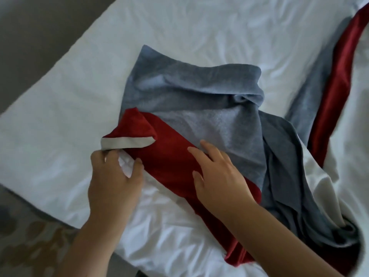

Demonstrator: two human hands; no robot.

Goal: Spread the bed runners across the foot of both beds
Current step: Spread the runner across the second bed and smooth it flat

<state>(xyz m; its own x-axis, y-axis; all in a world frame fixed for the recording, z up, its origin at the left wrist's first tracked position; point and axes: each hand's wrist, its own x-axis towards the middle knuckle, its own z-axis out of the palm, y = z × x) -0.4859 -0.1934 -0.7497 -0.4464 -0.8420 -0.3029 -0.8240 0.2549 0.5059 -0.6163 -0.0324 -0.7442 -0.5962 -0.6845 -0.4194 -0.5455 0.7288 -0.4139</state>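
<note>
Two hands work one rumpled bed runner (199, 92) by the bed's (60, 100) near edge.
Nearest, the left hand (113, 176) pinches its turned-over corner, white cloth bunched in the grip; the right hand (217, 172) lies flat, fingers straight, on the red face. Beyond, grey folds heap and trail toward the right edge. Soft, light, satin-slippery, I'd guess: take both end corners.

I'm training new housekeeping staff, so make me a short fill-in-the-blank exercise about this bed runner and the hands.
The bed runner is red and ____. The left hand pinches ____ fabric at its folded corner. The right hand rests on its ____ band.
Missing: grey, white, red.
</note>
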